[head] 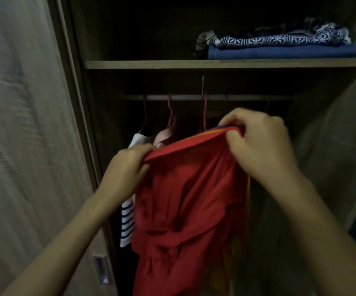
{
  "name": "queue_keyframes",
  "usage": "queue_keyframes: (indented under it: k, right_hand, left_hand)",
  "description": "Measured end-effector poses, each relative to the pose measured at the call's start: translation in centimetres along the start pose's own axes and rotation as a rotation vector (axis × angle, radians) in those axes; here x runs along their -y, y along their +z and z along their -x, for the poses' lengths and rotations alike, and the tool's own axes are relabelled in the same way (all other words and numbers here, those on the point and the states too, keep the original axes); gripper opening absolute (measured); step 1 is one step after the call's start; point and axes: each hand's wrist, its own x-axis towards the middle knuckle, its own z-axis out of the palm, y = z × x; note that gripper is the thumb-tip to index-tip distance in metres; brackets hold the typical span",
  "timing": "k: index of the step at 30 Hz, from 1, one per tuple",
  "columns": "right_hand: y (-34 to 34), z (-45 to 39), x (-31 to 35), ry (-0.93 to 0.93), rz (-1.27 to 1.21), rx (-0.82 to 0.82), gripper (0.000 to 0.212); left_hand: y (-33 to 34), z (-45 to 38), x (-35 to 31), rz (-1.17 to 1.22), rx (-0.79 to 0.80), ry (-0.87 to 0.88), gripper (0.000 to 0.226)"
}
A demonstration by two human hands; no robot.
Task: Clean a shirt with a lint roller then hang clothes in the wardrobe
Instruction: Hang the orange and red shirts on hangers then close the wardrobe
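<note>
A red garment [185,206] hangs down in front of the open wardrobe, stretched between both hands at its top edge, where a thin yellow and blue trim shows. My left hand [128,165] pinches the left end of that edge. My right hand [260,144] grips the right end, slightly higher. Behind them runs the hanging rail [194,97] with pink hangers [170,113] on it. Whether a hanger sits inside the red garment is hidden.
A white and navy striped top [128,223] and a pink garment [164,135] hang at the left of the rail. The shelf [151,64] above holds folded blue and patterned clothes [279,45]. The sliding door [27,146] with a recessed handle [101,270] stands at left.
</note>
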Motion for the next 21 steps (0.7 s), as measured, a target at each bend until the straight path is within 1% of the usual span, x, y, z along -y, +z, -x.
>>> queue_keyframes:
  k: [1, 2, 3, 4, 5, 6, 7, 9, 10, 11, 12, 13, 14, 15, 16, 17, 18, 19, 20, 21]
  right_hand:
    - [-0.2, 0.0, -1.0, 0.016, 0.039, 0.046, 0.028]
    - [0.2, 0.1, -1.9, 0.054, 0.107, 0.158, 0.033]
    - [0.9, 0.4, -2.7, 0.103, 0.171, 0.308, 0.039]
    - [1.6, 0.7, -3.5, 0.154, 0.212, 0.428, 0.045]
    - [2.0, 0.9, -4.2, 0.188, 0.215, 0.468, 0.05]
    - [2.0, 1.0, -4.6, 0.209, 0.185, 0.447, 0.053]
    - [1.8, 0.8, -4.8, 0.217, 0.144, 0.381, 0.054]
    - [1.2, 0.1, -5.1, 0.212, 0.08, 0.224, 0.052]
    - [1.1, -0.3, -5.6, 0.208, 0.093, 0.215, 0.051]
    - [1.3, -0.4, -5.9, 0.214, 0.141, 0.293, 0.051]
    - [1.8, -0.4, -6.5, 0.233, 0.168, 0.443, 0.05]
    - [2.3, -0.3, -7.2, 0.266, 0.122, 0.598, 0.046]
    - [2.7, -0.1, -8.0, 0.303, 0.024, 0.704, 0.037]
    - [2.8, -0.1, -8.5, 0.343, -0.115, 0.745, 0.027]
    - [2.7, -0.2, -9.0, 0.375, -0.269, 0.722, 0.026]
    - [2.8, -0.6, -9.7, 0.414, -0.391, 0.637, 0.033]
    - [3.0, -1.0, -10.3, 0.448, -0.438, 0.501, 0.038]
    - [3.4, -1.6, -11.0, 0.476, -0.396, 0.343, 0.037]
    - [4.0, -2.3, -11.8, 0.504, -0.266, 0.187, 0.032]
    - [4.8, -2.9, -12.6, 0.519, -0.119, 0.073, 0.032]
  left_hand:
    - [-0.4, 0.4, 0.8, 0.032, 0.016, -0.044, 0.035]
    - [-0.8, 0.7, 1.7, 0.052, 0.033, -0.091, 0.034]
    - [-1.2, 0.9, 2.2, 0.059, 0.056, -0.138, 0.031]
    - [-1.5, 1.0, 2.3, 0.065, 0.078, -0.178, 0.024]
    - [-1.7, 0.8, 2.0, 0.069, 0.093, -0.203, 0.015]
    - [-1.8, 0.5, 1.7, 0.08, 0.09, -0.216, 0.005]
    - [-2.0, 0.0, 1.4, 0.094, 0.067, -0.229, 0.004]
    - [-2.4, -1.3, 1.2, 0.201, 0.018, -0.266, 0.01]
    - [-2.4, -1.9, 1.1, 0.277, 0.012, -0.282, 0.015]
    - [-2.4, -2.4, 0.8, 0.336, 0.018, -0.295, 0.021]
    - [-2.3, -2.8, 0.5, 0.374, 0.022, -0.303, 0.028]
    - [-1.9, -2.9, 0.0, 0.379, 0.016, -0.304, 0.033]
    - [-1.4, -3.1, -0.6, 0.36, 0.0, -0.294, 0.036]
    - [-1.0, -3.2, -1.3, 0.33, -0.027, -0.277, 0.033]
    - [-0.7, -3.5, -2.0, 0.3, -0.064, -0.257, 0.025]
    - [-0.4, -3.9, -2.7, 0.27, -0.1, -0.24, 0.018]
    - [-0.3, -4.4, -3.4, 0.248, -0.135, -0.231, 0.014]
    - [-0.2, -5.0, -3.9, 0.232, -0.161, -0.235, 0.013]
    - [-0.1, -5.6, -4.4, 0.221, -0.178, -0.247, 0.015]
    - [0.0, -6.1, -4.9, 0.218, -0.191, -0.262, 0.017]
